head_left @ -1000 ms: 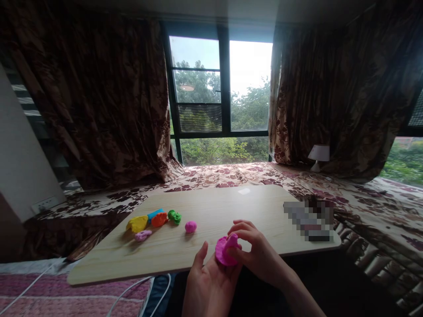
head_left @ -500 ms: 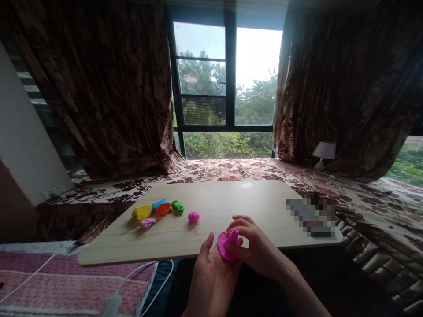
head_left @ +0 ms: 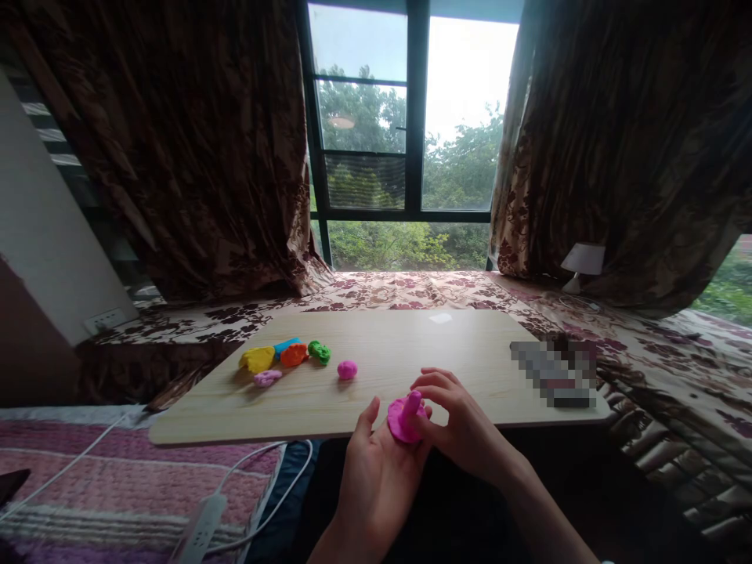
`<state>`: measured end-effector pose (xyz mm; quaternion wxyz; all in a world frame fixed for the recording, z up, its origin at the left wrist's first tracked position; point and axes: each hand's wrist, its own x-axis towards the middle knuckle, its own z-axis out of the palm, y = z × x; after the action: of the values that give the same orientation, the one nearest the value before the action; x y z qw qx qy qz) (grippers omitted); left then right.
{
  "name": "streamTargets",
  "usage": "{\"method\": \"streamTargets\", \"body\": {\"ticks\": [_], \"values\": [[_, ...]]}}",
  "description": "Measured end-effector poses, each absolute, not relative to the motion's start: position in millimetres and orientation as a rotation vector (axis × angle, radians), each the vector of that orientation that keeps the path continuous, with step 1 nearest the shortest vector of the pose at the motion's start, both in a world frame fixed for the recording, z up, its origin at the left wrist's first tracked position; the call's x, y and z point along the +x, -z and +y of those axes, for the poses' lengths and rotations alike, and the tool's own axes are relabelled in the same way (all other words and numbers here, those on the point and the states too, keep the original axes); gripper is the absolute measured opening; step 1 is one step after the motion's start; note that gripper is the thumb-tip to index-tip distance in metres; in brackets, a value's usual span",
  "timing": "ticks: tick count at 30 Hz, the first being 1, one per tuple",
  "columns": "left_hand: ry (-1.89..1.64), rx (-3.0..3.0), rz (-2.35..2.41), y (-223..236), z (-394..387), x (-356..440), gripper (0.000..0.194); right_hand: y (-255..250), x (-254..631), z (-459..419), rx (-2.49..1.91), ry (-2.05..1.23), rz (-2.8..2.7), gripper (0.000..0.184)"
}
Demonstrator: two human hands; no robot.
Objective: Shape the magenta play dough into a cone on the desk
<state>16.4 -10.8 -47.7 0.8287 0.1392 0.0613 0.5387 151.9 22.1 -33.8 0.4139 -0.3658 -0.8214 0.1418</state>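
— Where's the pink clay piece (head_left: 405,427)?
— On the fingers of the left hand (head_left: 379,474), just past the table's near edge as the head camera looks down. It's a flattened disc with a stub (head_left: 414,403) standing up from it, tilted a little

— And which step is in hand?
— I'd judge it to be shaping: working the stub where it meets the disc

— What would the next move call for?
— A light squeeze, I'd say, with the palm held level beneath. Clay this soft could lean or dent under a hard press

— How are the hands posed?
— The left lies palm up and spread, its thumb standing away from the clay, its fingers partly hidden under the disc. The right hand (head_left: 464,423) comes in from the side, knuckles up, thumb and curled forefinger pinching the clay about the stub. The exact contact of the fingertips is partly hidden

— The forearms?
— Both rise from the lower edge of the view and slant inward, so the hands meet

— Anything nearby?
— A pink ball (head_left: 347,370) sits apart on the table (head_left: 399,337); farther left are green (head_left: 319,352), orange (head_left: 294,355), blue (head_left: 287,345), yellow (head_left: 257,359) and pale pink lumps (head_left: 268,379)
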Motion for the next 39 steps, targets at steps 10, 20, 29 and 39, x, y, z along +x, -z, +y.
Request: {"method": "streamTargets", "body": {"ticks": [10, 20, 29, 39], "values": [[-1.154, 0.33, 0.156, 47.4, -10.9, 18.0, 0.043, 34.6, 146.8, 21.0, -0.978, -0.266, -2.123, 0.01], [-1.169, 0.297, 0.358, 58.5, -2.3, 16.6, 0.038, 36.0, 151.4, 24.2, -0.885, -0.483, -1.997, 0.018], [-1.269, 0.358, 0.581, 68.3, 3.1, 22.5, 0.031, 35.9, 153.4, 24.6, -0.904, -0.522, -1.945, 0.021], [-1.322, 0.456, 0.756, 55.5, -2.5, 26.0, 0.023, 28.9, 156.5, 21.6, -0.875, -0.528, -1.922, 0.021]]}}
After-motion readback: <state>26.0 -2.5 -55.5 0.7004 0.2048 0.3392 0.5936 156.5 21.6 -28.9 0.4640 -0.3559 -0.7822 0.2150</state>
